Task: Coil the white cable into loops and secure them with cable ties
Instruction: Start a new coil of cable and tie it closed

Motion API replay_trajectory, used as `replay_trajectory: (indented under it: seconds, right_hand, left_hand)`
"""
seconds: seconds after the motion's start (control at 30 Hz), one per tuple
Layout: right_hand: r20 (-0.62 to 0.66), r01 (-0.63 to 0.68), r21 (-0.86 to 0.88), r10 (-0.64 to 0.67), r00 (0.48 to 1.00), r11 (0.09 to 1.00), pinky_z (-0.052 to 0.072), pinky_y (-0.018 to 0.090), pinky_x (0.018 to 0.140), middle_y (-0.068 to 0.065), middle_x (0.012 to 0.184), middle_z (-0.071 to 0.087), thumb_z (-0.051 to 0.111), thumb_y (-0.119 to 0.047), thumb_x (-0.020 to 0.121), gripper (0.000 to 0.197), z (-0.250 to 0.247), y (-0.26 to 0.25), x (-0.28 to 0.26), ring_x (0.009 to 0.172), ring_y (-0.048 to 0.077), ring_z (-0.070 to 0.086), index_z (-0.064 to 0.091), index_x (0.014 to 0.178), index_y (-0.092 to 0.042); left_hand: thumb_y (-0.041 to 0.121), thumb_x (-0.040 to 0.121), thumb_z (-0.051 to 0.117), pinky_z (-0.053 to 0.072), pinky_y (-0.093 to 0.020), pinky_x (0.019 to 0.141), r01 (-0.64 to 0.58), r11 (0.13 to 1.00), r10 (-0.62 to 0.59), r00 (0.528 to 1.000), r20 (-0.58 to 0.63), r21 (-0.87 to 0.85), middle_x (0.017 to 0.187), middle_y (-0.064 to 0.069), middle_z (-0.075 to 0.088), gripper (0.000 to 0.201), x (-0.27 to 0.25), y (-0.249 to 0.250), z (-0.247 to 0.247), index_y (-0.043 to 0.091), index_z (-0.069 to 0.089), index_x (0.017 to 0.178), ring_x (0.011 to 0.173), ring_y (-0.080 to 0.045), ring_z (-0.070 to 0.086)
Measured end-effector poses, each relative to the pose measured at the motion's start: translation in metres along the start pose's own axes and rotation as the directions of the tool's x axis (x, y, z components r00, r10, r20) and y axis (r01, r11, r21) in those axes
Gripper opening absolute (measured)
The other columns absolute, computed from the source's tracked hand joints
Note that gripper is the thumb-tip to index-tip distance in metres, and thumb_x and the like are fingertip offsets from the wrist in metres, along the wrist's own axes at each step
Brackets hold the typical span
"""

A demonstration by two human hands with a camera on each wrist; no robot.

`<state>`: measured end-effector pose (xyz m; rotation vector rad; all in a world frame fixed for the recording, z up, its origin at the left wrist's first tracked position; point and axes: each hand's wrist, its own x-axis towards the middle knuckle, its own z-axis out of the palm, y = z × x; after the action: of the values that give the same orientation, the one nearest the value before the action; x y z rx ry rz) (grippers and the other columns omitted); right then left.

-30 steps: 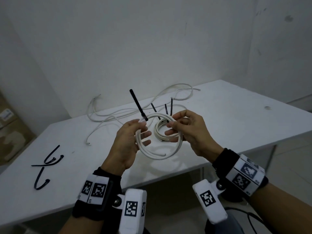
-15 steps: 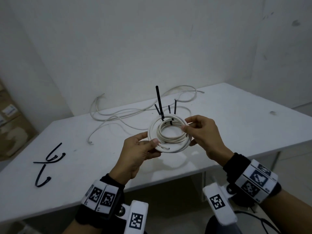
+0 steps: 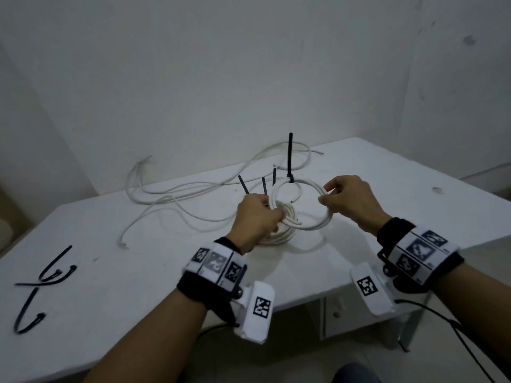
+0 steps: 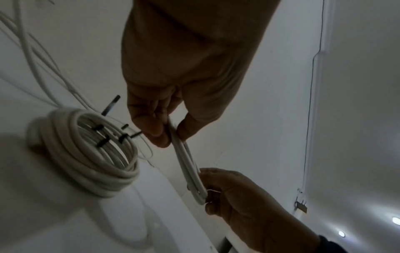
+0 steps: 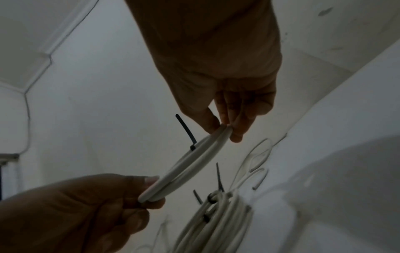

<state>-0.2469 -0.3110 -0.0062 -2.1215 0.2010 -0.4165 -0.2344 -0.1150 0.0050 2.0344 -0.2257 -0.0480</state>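
Note:
Both hands hold a small white cable coil (image 3: 318, 223) over the table. My left hand (image 3: 273, 212) pinches its left side, thumb and fingers curled round the strands (image 4: 190, 171). On the opposite side my right hand (image 3: 325, 195) pinches the coil (image 5: 194, 162). One black cable tie (image 3: 289, 156) binds the coil at its far edge, its tail standing upright (image 5: 186, 131). Just below lies a stack of tied coils (image 3: 279, 234), (image 4: 86, 154), with several black tie tails poking up (image 3: 243, 185).
Loose white cables (image 3: 179, 193) sprawl across the back of the white table (image 3: 138, 299). A few spare black cable ties (image 3: 41, 286) lie at the table's left end. The wall stands close behind; the table's front edge is near my wrists.
Both hands have carried the coil away from my body and down over the stack of tied coils. The tie's tail, tilted left a second ago, now points straight up.

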Motion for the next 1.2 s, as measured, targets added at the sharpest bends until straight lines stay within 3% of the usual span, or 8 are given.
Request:
replay_trajectory:
  seconds: [0.33,0.5,0.7,0.9,0.97,1.07,1.13,1.2]
  right_hand:
    - [0.083,-0.223,-0.31,0.26,0.962,0.924,0.053,0.032,0.053,0.023,0.078,0.069,0.068,-0.001,0.078,0.013,-0.035,0.052,0.043,0.059,0.027,0.06,0.068,0.088,0.008]
    - [0.151,-0.244,-0.368,0.317,0.936,0.897,0.059,0.039,0.06,0.025,0.079,0.066,0.068,-0.005,0.082,0.019,-0.036,0.064,0.057,0.056,0.03,0.06,0.065,0.093,0.01]
    - [0.213,-0.093,-0.509,0.23,0.95,0.856,0.057,0.033,0.051,0.018,0.082,0.066,0.068,-0.025,0.085,0.031,-0.042,0.038,0.064,0.071,0.031,0.068,0.06,0.099,0.001]
    - [0.346,0.143,-0.41,0.008,0.938,0.901,0.046,0.02,0.039,0.01,0.079,0.068,0.063,-0.023,0.088,0.014,-0.012,-0.028,0.052,0.062,0.018,0.066,0.064,0.09,-0.009]
    - [0.429,0.192,-0.337,-0.031,0.903,0.922,0.047,0.021,0.04,0.008,0.078,0.067,0.062,-0.021,0.089,0.013,0.008,-0.046,0.044,0.058,0.016,0.064,0.064,0.091,-0.009]
    - [0.558,0.189,-0.247,-0.02,0.829,0.95,0.049,0.024,0.041,0.009,0.078,0.065,0.063,-0.018,0.089,0.013,0.047,-0.068,0.035,0.056,0.017,0.062,0.061,0.097,-0.008]
    - [0.642,0.156,-0.207,0.014,0.767,0.966,0.052,0.027,0.044,0.011,0.08,0.063,0.064,-0.016,0.088,0.021,0.074,-0.078,0.031,0.058,0.02,0.063,0.057,0.106,-0.009]
    - [0.717,0.133,-0.187,0.042,0.696,0.973,0.053,0.028,0.047,0.011,0.082,0.061,0.064,-0.014,0.088,0.035,0.097,-0.086,0.029,0.064,0.023,0.064,0.049,0.12,-0.012]
  left_hand:
    - [0.008,0.083,0.064,0.055,-0.038,0.06,-0.008,0.956,-0.012,0.998,0.066,0.293,0.082,-0.017,0.059,0.028,0.041,0.006,0.098,0.009,0.042,0.067,0.07,-0.032,0.06]
    - [0.02,0.086,0.068,0.047,-0.033,0.058,-0.065,0.93,0.034,0.995,0.091,0.362,0.099,-0.019,0.061,0.027,0.039,0.009,0.105,0.005,0.048,0.08,0.081,-0.037,0.065]
    - [0.011,0.084,0.065,0.05,-0.033,0.058,-0.144,0.918,0.115,0.988,0.1,0.369,0.079,-0.008,0.056,0.008,0.036,0.023,0.058,0.014,0.059,0.079,0.065,-0.02,0.054]
    - [0.007,0.079,0.06,0.052,-0.03,0.084,-0.111,0.861,0.163,0.985,-0.064,0.497,0.096,-0.004,0.071,0.018,0.046,0.004,-0.027,0.015,0.071,0.091,0.091,-0.02,0.065]
    - [0.011,0.08,0.062,0.046,-0.031,0.092,-0.111,0.761,0.145,0.989,0.0,0.64,0.111,-0.004,0.066,0.032,0.052,-0.013,-0.058,0.016,0.066,0.112,0.105,-0.021,0.06]
    - [0.027,0.082,0.063,0.02,-0.046,0.111,-0.139,0.339,-0.017,0.988,0.154,0.93,0.145,-0.004,0.043,0.064,0.062,-0.041,-0.099,0.026,0.039,0.142,0.133,-0.025,0.038]
    - [0.033,0.084,0.059,0.003,-0.055,0.114,-0.183,0.113,-0.113,0.974,0.196,0.977,0.151,-0.006,0.034,0.066,0.069,-0.058,-0.119,0.027,0.034,0.145,0.139,-0.024,0.029]
    - [0.031,0.089,0.052,-0.003,-0.059,0.113,-0.208,0.042,-0.145,0.966,0.212,0.977,0.143,-0.007,0.044,0.048,0.075,-0.069,-0.131,0.023,0.047,0.136,0.135,-0.025,0.034]
